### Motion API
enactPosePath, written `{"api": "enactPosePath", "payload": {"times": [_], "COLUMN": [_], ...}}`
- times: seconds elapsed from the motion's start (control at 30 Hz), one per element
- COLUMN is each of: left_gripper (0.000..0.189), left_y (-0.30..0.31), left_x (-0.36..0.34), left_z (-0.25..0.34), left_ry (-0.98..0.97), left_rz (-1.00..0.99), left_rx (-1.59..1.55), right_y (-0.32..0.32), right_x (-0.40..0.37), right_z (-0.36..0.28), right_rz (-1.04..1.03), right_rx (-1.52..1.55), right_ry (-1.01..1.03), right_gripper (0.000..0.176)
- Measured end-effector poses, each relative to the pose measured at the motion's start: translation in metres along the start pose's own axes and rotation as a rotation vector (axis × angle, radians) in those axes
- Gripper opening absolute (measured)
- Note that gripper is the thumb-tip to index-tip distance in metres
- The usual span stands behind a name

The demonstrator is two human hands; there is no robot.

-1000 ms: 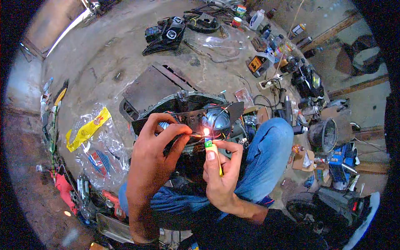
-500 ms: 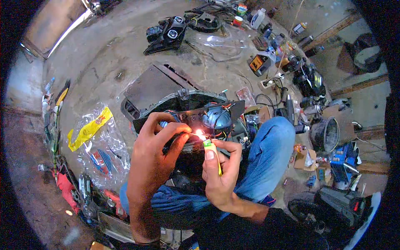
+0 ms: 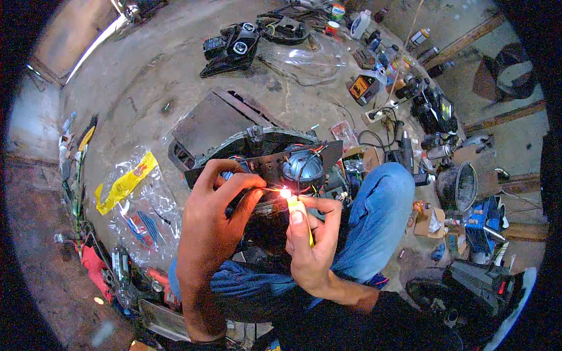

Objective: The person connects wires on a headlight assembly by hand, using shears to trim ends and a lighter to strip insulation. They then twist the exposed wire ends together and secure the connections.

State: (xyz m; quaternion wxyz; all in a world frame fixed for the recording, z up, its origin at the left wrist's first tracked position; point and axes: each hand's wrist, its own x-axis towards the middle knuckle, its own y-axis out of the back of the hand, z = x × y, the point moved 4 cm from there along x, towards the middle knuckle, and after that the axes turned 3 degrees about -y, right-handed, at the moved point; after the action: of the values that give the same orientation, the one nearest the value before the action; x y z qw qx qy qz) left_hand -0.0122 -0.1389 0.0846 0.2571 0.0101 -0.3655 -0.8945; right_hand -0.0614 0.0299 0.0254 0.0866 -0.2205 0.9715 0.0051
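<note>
A thin wire (image 3: pixel 271 189) is pinched between the thumb and forefinger of my left hand (image 3: pixel 219 225). My right hand (image 3: pixel 311 245) is closed round a yellow-green lighter (image 3: pixel 302 216), its thumb near the top. A bright flame (image 3: pixel 285 192) glows at the lighter's tip, against the wire. Just behind the hands lies a black housing (image 3: pixel 263 153) with a round blue-silver part (image 3: pixel 302 168) and several coloured wires. My left hand hides part of that housing.
Clear plastic packaging with a yellow strip (image 3: pixel 127 183) lies at the left. Black fairing parts (image 3: pixel 237 50) rest on the floor farther off. Bottles, cables, a round metal pot (image 3: pixel 457 186) and a blue box (image 3: pixel 483 225) are at the right. My jeans-covered knee (image 3: pixel 386 199) rises beside my right hand.
The flame looks more compact and whiter, and the lighter's tip sits slightly nearer the wire. Both hands keep their grips and have barely moved.
</note>
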Motion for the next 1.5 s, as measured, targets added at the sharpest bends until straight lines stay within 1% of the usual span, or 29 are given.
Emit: {"api": "enactPosePath", "payload": {"times": [0.17, 0.37, 0.47, 0.67, 0.77, 0.87, 1.07, 1.17, 1.27, 1.5], "left_gripper": [0.018, 0.019, 0.019, 0.019, 0.018, 0.018, 0.017, 0.016, 0.016, 0.017], "left_y": [0.0, 0.0, 0.0, 0.0, 0.0, 0.0, 0.001, 0.0, -0.001, -0.001], "left_x": [0.0, 0.0, 0.0, -0.001, -0.001, -0.001, 0.0, -0.001, -0.001, -0.002], "left_z": [-0.001, -0.001, -0.001, -0.001, -0.001, -0.003, 0.001, 0.001, 0.0, -0.002], "left_ry": [-0.008, -0.013, 0.0, -0.004, -0.002, -0.004, 0.011, 0.024, 0.024, -0.029], "left_rz": [-0.002, -0.003, -0.009, 0.01, -0.001, -0.003, -0.01, -0.014, -0.011, -0.001], "left_rx": [-0.012, -0.003, -0.003, -0.01, -0.006, -0.006, -0.002, -0.014, -0.014, 0.011], "right_y": [0.0, -0.005, -0.002, 0.0, 0.001, 0.002, -0.004, -0.003, 0.001, 0.009], "right_x": [-0.001, 0.0, -0.001, 0.001, 0.002, 0.001, 0.001, 0.001, 0.001, 0.0], "right_z": [-0.003, -0.002, -0.004, -0.006, -0.006, -0.008, -0.006, -0.009, -0.008, -0.013], "right_rz": [-0.039, -0.035, -0.041, 0.014, -0.017, -0.035, -0.042, -0.044, -0.058, -0.019], "right_rx": [-0.058, -0.033, -0.023, 0.096, 0.06, -0.047, 0.002, -0.032, -0.061, 0.089], "right_ry": [-0.066, 0.023, -0.037, -0.023, -0.029, -0.059, -0.005, 0.007, -0.056, -0.066], "right_gripper": [0.028, 0.028, 0.029, 0.03, 0.03, 0.03, 0.03, 0.031, 0.03, 0.026]}}
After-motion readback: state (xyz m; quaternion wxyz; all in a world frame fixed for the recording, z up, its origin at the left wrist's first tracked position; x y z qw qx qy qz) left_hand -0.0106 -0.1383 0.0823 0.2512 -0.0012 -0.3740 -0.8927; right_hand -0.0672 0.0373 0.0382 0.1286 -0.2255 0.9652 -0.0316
